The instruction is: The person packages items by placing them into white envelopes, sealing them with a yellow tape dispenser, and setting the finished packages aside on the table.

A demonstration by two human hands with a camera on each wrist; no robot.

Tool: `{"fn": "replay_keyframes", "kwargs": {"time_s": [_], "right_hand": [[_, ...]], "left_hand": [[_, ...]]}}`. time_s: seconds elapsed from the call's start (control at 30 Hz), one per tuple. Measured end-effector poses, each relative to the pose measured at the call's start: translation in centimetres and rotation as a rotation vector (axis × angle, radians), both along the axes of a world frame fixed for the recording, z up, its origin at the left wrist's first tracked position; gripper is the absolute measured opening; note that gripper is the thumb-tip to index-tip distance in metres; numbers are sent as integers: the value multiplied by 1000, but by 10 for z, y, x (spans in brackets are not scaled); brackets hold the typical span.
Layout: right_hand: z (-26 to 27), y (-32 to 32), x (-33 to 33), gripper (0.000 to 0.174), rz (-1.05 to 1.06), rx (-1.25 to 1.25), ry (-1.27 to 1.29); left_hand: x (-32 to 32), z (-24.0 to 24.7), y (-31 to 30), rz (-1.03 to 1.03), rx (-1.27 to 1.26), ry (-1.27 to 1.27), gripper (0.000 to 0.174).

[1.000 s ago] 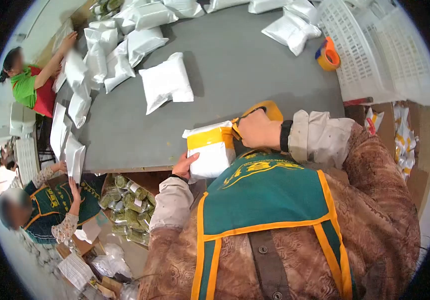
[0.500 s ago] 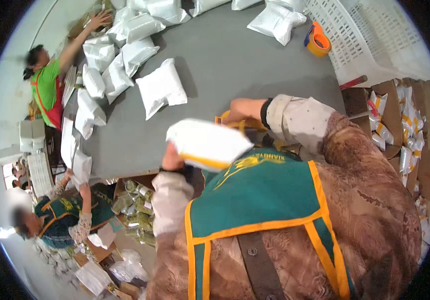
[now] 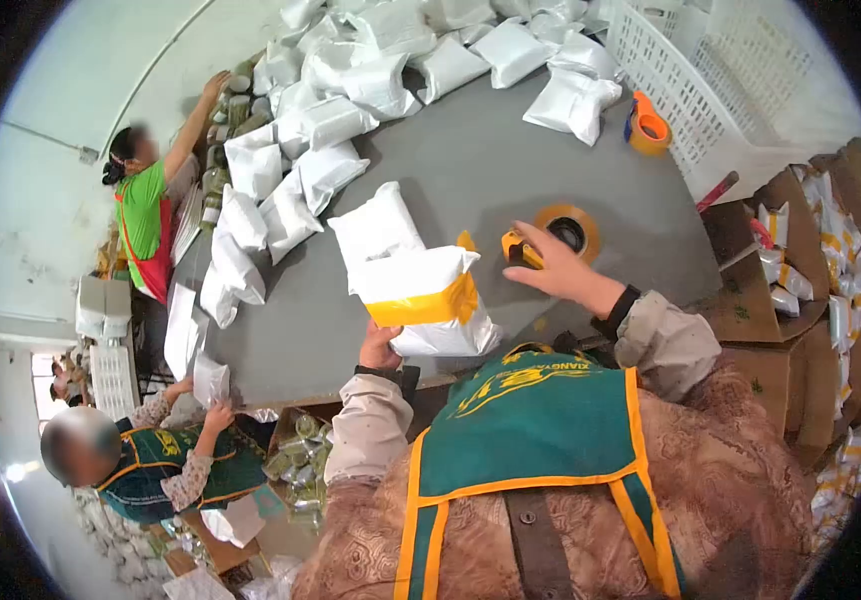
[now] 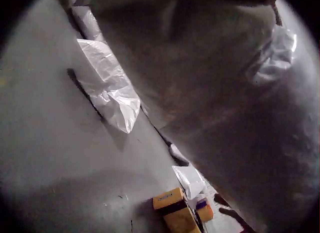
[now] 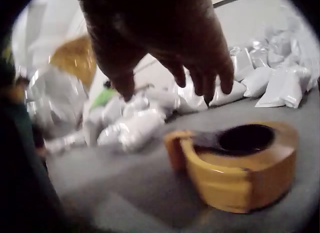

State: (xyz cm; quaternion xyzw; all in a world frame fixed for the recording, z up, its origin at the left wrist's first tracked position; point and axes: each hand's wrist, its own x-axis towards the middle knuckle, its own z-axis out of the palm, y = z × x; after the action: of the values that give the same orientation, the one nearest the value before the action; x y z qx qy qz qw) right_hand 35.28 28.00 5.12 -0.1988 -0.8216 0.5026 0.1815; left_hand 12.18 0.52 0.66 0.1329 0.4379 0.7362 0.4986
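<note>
My left hand (image 3: 380,348) grips the near edge of a white plastic parcel (image 3: 415,272) banded with yellow tape (image 3: 420,308), held up over the table's front edge. In the left wrist view a large dark, shadowed surface fills most of the picture. My right hand (image 3: 562,270), fingers apart and bent downward, is over a yellow tape dispenser (image 3: 592,238) on the table. The right wrist view has a gap between that hand's fingers and the dispenser (image 5: 270,180). Just behind the held parcel lies another white parcel (image 3: 375,225).
Many white parcels (image 3: 335,125) are heaped along the grey table's (image 3: 460,150) far and left sides. An orange tape dispenser (image 3: 647,130) stands by a white plastic basket (image 3: 695,130). Cardboard boxes (image 3: 760,375) with taped parcels are at right. Two other people work at left.
My right hand has let go of the yellow tape dispenser, which now rests on the table. The taped parcel has turned in my left hand and moved forward over the table.
</note>
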Motion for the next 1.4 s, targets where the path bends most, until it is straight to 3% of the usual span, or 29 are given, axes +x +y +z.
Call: {"fn": "replay_keyframes", "kwargs": {"time_s": [0.03,0.1,0.13,0.23,0.3,0.37,0.43,0.5,0.53,0.6,0.67,0.7,0.77,0.8,0.83,0.87,0.9,0.93,0.97,1.0,1.03,1.1,1.2,1.23,1.3,1.4], "right_hand": [[10,-12,-10,89,64,-461,160],[57,-43,-20,96,210,-278,49],[58,-58,-27,89,105,-284,159],[45,-41,-31,83,46,-594,40],[26,-40,-22,66,5,-797,104],[4,-39,-8,56,-146,-745,145],[6,-26,17,45,-257,-679,165],[47,-1,63,40,-402,-762,365],[74,28,97,38,-258,-733,409],[85,84,205,49,-462,-416,608],[150,102,271,62,-713,-527,1205],[178,112,290,67,-1010,-626,1504],[176,132,323,76,-1204,-561,1402],[138,167,351,61,-1240,-607,1225],[82,207,370,43,-1056,-190,804],[62,196,327,32,-996,352,317],[50,175,263,30,-799,672,-225],[41,151,195,28,-521,1059,-601],[27,108,134,36,-611,306,-253],[46,57,80,47,-487,412,-453],[10,52,61,58,-239,491,-487],[-39,39,30,71,7,554,-411],[-66,30,4,82,-52,539,-499],[-70,29,-1,84,-44,575,-526],[-77,28,-2,88,-38,647,-588],[-96,26,10,74,-161,701,-397]], "left_hand": [[-4,-6,1,-24,-24,26,70],[-3,-15,8,-76,-117,89,63],[9,-5,17,-101,-135,82,59],[20,28,29,-324,-182,2,56],[24,28,35,-418,-256,-33,61],[22,12,50,-547,-275,39,69],[12,-18,62,-466,-98,327,72],[-25,-12,62,-272,-240,832,75],[-47,-11,54,-168,-316,1079,77],[-99,-40,34,225,-536,1372,83],[-132,-43,33,287,-747,1336,89],[-140,-42,39,277,-752,1351,91],[-138,-29,69,254,-814,1375,94],[-131,-15,89,243,-875,1381,95],[-128,-6,108,231,-940,1388,97],[-131,-13,127,199,-1020,1329,105],[-126,-12,140,128,-1099,1300,107],[-117,-7,151,56,-1182,1270,110],[-110,-5,158,-15,-1266,1235,112],[-105,-11,157,-133,-1287,1334,117],[-93,-2,154,-137,-1298,1386,115],[-94,-22,148,-111,-1206,1492,114],[-95,-24,116,-429,-891,1783,112],[-94,-29,104,-506,-674,1811,113],[-78,-18,89,-794,-424,1796,114],[-53,-3,81,-986,-234,1695,108]]}}
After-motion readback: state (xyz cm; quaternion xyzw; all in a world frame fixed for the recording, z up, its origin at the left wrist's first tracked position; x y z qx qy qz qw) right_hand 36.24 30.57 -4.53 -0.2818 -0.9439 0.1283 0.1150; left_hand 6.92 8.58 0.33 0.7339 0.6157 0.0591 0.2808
